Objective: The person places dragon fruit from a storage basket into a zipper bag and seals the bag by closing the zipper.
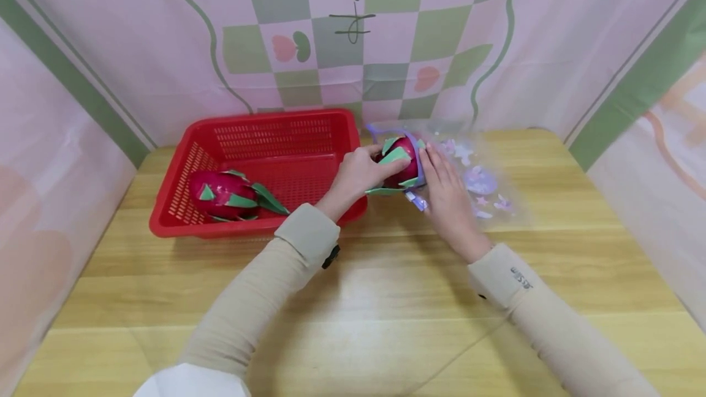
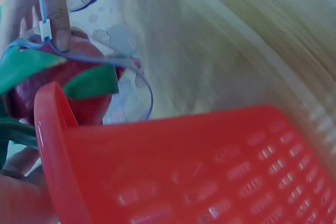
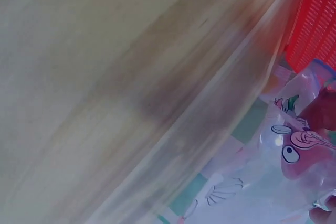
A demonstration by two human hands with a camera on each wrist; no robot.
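Note:
A toy dragon fruit, magenta with green leaf flaps, sits at the mouth of a clear plastic bag with a purple rim and sea-creature prints. My left hand grips the fruit from the left, thumb over a leaf. From the right, my right hand holds the bag at its rim, fingers lying along the fruit; its thumb is hidden in the head view. In the left wrist view, the purple rim passes across the fruit. The right wrist view shows the printed bag with the magenta fruit showing through.
Left of the bag stands a red plastic basket with slotted walls, close under my left forearm. Inside it lies another toy dragon fruit. Both rest on a wooden table backed by a checked curtain.

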